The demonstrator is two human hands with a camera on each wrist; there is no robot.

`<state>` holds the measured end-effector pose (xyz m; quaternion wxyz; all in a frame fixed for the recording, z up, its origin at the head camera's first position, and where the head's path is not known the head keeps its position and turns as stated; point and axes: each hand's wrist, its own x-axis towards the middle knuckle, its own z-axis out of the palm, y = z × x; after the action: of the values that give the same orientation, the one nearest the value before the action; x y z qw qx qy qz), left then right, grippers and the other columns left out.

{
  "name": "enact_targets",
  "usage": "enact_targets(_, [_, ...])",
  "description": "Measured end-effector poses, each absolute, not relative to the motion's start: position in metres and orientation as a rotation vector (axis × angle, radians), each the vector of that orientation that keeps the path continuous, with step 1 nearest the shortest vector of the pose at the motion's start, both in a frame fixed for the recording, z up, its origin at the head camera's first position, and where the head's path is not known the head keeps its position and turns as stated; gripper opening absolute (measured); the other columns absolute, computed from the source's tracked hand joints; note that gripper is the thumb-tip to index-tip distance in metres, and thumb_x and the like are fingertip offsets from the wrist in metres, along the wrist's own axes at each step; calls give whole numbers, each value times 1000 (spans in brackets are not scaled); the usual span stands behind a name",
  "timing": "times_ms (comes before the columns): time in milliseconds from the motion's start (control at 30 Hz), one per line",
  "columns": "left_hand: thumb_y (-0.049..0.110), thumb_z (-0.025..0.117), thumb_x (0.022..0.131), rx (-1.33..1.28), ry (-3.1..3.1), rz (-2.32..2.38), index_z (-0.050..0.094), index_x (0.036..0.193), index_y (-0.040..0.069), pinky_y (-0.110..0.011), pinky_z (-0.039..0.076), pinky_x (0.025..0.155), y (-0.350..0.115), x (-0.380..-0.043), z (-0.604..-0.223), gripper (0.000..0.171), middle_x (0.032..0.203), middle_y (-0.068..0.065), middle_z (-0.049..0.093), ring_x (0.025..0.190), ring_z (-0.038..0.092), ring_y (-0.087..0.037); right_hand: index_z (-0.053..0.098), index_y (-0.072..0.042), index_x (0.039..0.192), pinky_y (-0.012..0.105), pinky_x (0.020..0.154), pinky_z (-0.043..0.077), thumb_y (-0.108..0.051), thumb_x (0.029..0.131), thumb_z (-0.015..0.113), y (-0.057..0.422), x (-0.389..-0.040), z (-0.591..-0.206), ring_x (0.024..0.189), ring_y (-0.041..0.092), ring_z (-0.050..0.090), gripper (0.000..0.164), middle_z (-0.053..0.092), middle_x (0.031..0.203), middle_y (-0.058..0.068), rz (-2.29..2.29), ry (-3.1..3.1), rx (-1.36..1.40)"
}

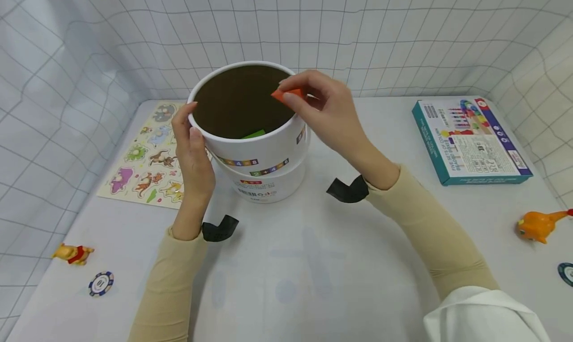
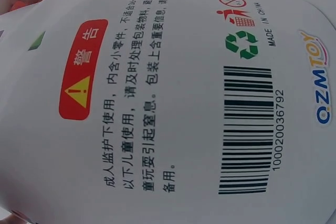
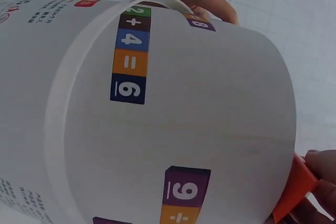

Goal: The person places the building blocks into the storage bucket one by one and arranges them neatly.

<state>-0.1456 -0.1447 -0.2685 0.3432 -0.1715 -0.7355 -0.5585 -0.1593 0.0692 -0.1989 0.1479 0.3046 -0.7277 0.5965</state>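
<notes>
A tall white cylindrical bucket (image 1: 264,155), printed with coloured sums, stands on the table with its mouth facing up. My left hand (image 1: 193,155) grips its left rim, thumb on the outside wall and fingertips over the edge. Between thumb and fingertips, my right hand (image 1: 329,108) pinches a small orange-red block (image 1: 293,94) at the right rim. From the right wrist view, that block (image 3: 295,188) has flat faces and sits against the rim. Inside the bucket a bit of a green piece (image 1: 254,134) shows; the rest of the interior is dark. The left wrist view shows the bucket's barcode label (image 2: 245,129).
An animal sticker sheet (image 1: 134,177) lies left of the bucket. A toy bear figure (image 1: 73,254) and a poker chip (image 1: 101,284) lie at the front left. On the right are a teal-edged game box (image 1: 472,140), an orange toy (image 1: 537,226) and another chip (image 1: 566,273).
</notes>
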Motion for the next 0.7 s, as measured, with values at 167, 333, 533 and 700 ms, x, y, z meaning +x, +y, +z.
enact_targets(167, [54, 33, 87, -432, -1912, -1457, 32, 124, -4, -37, 32, 98, -144, -145, -267, 69, 130, -15, 37, 118, 36, -26, 62, 3, 97, 23, 76, 47, -5, 84, 58, 54, -166, -197, 84, 7, 53, 16, 61, 97, 8, 1577, -2213, 944])
enact_targets(333, [55, 34, 87, -412, -1911, -1462, 32, 124, -5, -39, 30, 99, -145, -146, -269, 70, 130, -14, 36, 119, 35, -25, 63, -8, 96, 17, 75, 44, -15, 83, 61, 45, -185, -205, 84, 4, 50, 15, 60, 94, -3, 1285, -2346, 1044])
enact_targets(533, [58, 34, 85, -404, -1923, -1451, 33, 126, -1, -38, 31, 99, -152, -157, -281, 71, 131, -12, 36, 119, 35, -24, 63, -10, 95, 18, 74, 42, -21, 84, 60, 42, -194, -206, 84, 8, 49, 16, 60, 93, -3, 1034, -2463, 1077])
enact_targets(700, [57, 34, 86, -417, -1908, -1453, 33, 126, -1, -37, 32, 98, -154, -160, -285, 70, 131, -11, 37, 119, 36, -25, 63, -9, 100, 16, 76, 42, -20, 86, 57, 43, -196, -208, 86, 6, 52, 19, 61, 96, -2, 1055, -2447, 1037])
